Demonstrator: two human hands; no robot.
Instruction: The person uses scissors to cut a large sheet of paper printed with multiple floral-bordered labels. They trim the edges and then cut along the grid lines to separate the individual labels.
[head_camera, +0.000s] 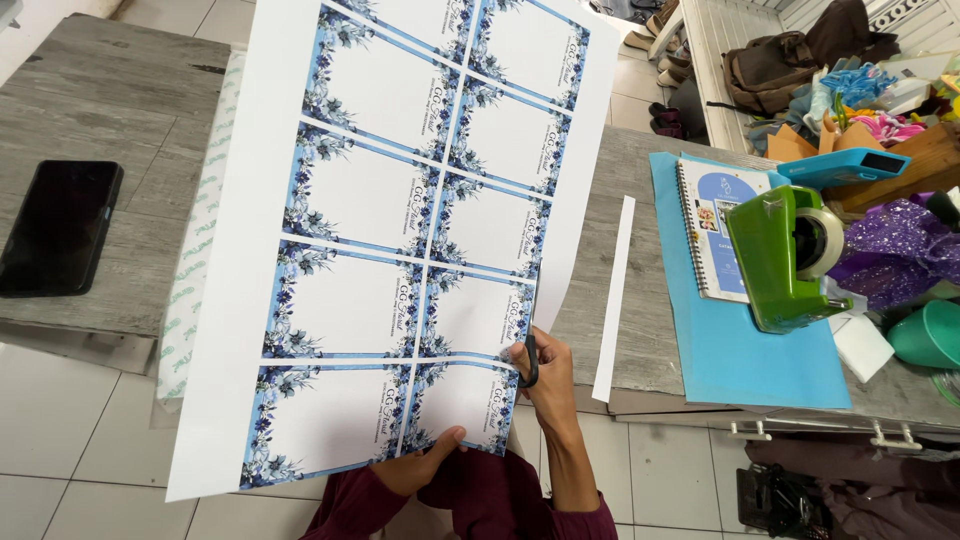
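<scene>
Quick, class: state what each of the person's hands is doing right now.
Left hand: closed, gripping the bottom edge of the large white printed sheet with blue floral cards.
Right hand: closed on dark-handled scissors, cutting the sheet.

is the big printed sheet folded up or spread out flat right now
Spread out: the printed sheet hangs open, all card panels showing, left hand at its bottom edge.

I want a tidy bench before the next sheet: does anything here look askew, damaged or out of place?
Little stands out. A narrow white paper strip lies loose on the grey wooden table, its lower end hanging past the edge. The large white printed sheet of blue floral cards looks undamaged, held by the left hand with the right hand on dark-handled scissors.
</scene>
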